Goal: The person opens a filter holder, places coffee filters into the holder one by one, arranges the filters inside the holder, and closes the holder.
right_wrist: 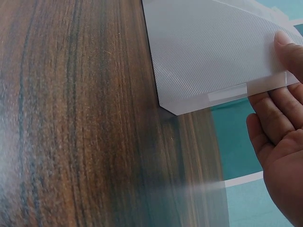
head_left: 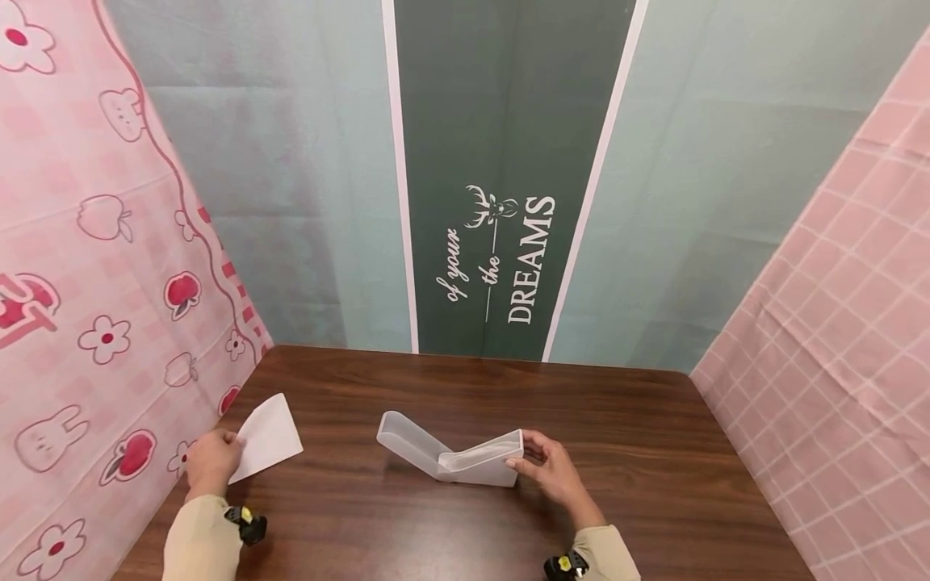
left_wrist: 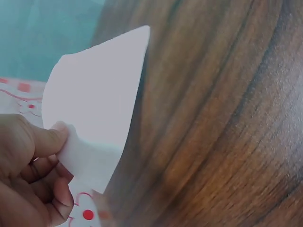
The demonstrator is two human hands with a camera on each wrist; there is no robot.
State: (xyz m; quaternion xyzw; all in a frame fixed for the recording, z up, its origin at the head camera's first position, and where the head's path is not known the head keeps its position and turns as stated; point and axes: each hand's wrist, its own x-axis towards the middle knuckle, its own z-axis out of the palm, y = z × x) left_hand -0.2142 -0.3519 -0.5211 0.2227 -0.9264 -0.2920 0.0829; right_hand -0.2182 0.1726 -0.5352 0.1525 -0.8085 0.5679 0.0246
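At the table's left side my left hand (head_left: 213, 460) pinches the lower left edge of a white fan-shaped piece of paper (head_left: 269, 436), shaped like a coffee filter. The left wrist view shows the thumb on the face of the paper, its other fingers curled behind. Right of the middle stands a translucent plastic box (head_left: 479, 470) with its hinged lid (head_left: 414, 445) swung out to the left. White, thin-edged contents show inside the box. My right hand (head_left: 554, 472) holds the box's right end, thumb on the near side and fingers on the far side.
The brown wooden table (head_left: 436, 541) reaches back to a green and teal cloth (head_left: 501, 145). Pink patterned cloth (head_left: 109, 266) hangs on the left, and a pink checked cloth (head_left: 835, 282) on the right.
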